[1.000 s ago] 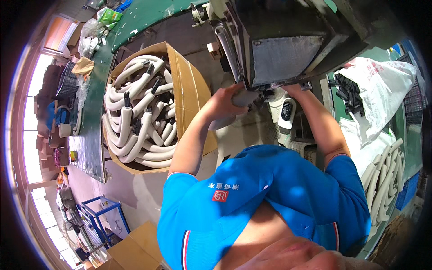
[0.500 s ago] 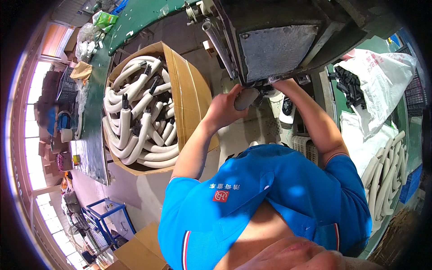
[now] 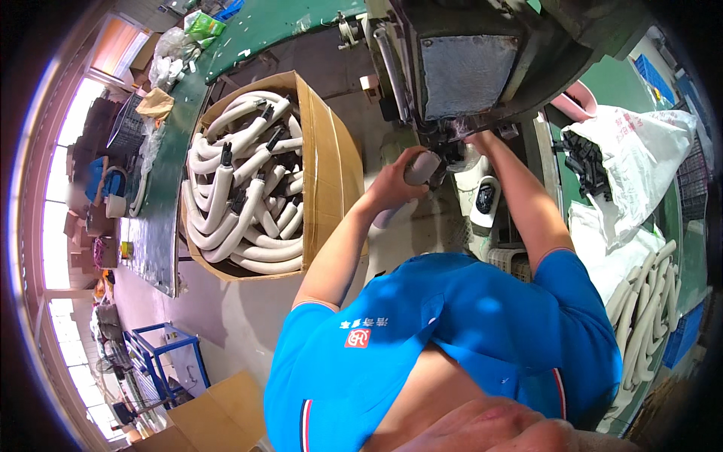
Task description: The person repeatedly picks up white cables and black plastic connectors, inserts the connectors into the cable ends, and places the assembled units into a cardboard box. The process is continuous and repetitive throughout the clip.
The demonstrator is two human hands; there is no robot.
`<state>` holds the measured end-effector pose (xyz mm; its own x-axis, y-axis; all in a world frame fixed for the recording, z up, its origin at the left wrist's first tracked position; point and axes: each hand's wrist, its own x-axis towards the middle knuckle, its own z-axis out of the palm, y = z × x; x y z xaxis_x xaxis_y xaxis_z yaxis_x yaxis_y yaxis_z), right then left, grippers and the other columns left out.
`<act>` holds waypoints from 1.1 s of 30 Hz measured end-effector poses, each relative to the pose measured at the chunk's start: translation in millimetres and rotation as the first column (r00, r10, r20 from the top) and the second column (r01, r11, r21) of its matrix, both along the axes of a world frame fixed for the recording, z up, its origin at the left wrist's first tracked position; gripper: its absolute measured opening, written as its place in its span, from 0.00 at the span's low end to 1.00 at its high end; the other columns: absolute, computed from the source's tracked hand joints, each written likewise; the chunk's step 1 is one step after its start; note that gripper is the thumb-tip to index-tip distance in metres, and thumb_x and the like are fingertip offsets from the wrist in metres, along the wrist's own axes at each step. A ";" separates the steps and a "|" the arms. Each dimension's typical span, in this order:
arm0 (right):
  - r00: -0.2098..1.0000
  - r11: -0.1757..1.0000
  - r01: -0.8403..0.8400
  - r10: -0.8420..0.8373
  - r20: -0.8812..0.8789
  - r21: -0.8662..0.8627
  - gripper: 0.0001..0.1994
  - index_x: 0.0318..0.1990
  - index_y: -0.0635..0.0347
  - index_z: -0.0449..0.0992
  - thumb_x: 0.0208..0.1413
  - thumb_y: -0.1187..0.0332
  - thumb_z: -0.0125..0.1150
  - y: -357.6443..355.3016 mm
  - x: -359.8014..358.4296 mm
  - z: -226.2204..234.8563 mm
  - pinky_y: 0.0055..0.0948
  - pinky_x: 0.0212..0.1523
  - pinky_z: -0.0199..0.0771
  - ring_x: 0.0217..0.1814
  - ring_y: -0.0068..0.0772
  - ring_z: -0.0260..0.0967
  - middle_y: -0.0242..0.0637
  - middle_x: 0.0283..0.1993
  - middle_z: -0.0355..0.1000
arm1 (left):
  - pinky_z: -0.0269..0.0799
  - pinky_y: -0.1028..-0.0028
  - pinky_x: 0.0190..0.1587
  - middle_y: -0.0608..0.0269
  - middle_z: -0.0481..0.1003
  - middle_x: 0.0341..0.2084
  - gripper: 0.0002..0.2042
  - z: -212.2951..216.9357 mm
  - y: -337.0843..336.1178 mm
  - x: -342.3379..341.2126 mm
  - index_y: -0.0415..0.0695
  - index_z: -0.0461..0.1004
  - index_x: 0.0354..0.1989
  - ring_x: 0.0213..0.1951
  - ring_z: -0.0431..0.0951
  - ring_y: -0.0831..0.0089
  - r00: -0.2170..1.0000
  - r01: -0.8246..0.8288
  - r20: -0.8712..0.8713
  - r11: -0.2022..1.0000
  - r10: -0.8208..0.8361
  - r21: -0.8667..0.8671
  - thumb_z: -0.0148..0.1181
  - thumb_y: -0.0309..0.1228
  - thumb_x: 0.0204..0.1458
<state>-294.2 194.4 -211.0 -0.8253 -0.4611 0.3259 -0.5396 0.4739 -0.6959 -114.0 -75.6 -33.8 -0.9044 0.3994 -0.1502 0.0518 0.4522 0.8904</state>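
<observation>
My left hand (image 3: 398,182) wraps round a pale grey tube (image 3: 423,167), whose upper end lies just below the dark machine (image 3: 467,79). On the other side of the same spot, my right hand (image 3: 477,142) reaches in under the machine. Its fingers are hidden by the machine's lower edge and blurred clear plastic-like parts, so what they touch does not show. Dark metal parts (image 3: 450,157) sit between the two hands, close to the tube's end.
A cardboard box (image 3: 331,143) at left holds many curved beige tubes (image 3: 218,196) with black end pieces. At right, a white sack (image 3: 640,143) lies beside small black parts (image 3: 586,162) and more bent tubes (image 3: 644,309). Green tables (image 3: 154,248) flank both sides.
The view has shifted slightly. The tube in my left hand has turned, showing more of its side and less of its end. My right hand stays under the machine.
</observation>
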 end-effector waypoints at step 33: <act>0.735 0.753 0.437 0.016 0.678 -0.492 0.04 0.33 0.62 0.76 0.52 0.72 0.60 -50.9 104.6 90.5 0.21 0.30 0.69 0.29 0.21 0.70 0.29 0.29 0.73 | 0.67 0.70 0.50 0.52 0.73 0.46 0.39 22.9 -18.8 0.6 0.50 0.58 0.62 0.47 0.72 0.69 0.996 0.085 -0.009 0.996 -0.085 -0.021 0.67 0.32 0.37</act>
<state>-189.6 143.5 -120.5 -0.9771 -0.1461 -0.1544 0.1712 -0.1097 -0.9791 -113.3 -94.4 -10.8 -0.8688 0.4719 -0.1502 0.0999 0.4641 0.8801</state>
